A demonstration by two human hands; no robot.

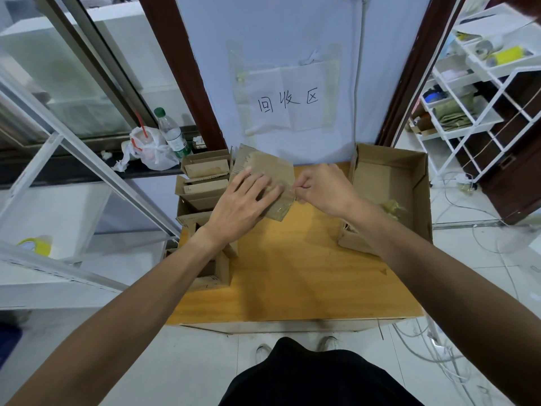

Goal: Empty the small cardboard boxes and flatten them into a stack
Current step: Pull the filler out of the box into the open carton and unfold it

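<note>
Two hands together on flattened box (263,168), table (292,273) far side: left hand (240,203) pressing flat, right hand (322,189) pinching edge at tape (283,207). Risk: sharp pull tears cardboard, slides sheet off table.

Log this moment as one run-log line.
left hand presses flattened box | right hand pinches its right edge | small boxes beside it not yet flattened

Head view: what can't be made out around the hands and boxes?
1) What the right hand pinches at the flattened box edge, tape or cardboard: too small to tell.
2) Inside of the small box by the large box: hidden by the right forearm.
3) Contents of the small boxes at left: covered by the left hand and forearm.
</note>
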